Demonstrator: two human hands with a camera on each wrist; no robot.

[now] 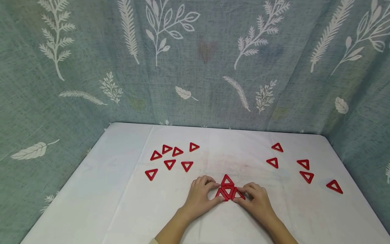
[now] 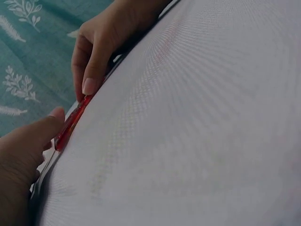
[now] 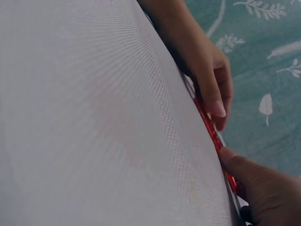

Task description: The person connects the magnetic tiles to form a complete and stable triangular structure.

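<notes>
Four-part aside, a small cluster of red triangle frames lies on the white table in the head view. Its top triangle (image 1: 226,185) points away from me, above an inverted middle triangle (image 1: 228,187). At the cluster's left, my left hand (image 1: 201,196) holds the left triangle (image 1: 217,193) between thumb and index finger. My right hand (image 1: 257,200) pinches the right triangle (image 1: 242,197) the same way. Both wrist views show the red pieces edge-on, low on the cloth, with thumbs touching them; single triangles cannot be told apart there.
Several loose red triangles (image 1: 169,164) are scattered at the left of the white table (image 1: 137,210). Several more, including one triangle (image 1: 334,186) near the right edge, lie on the right. A patterned green curtain (image 1: 195,78) hangs behind and beside the table.
</notes>
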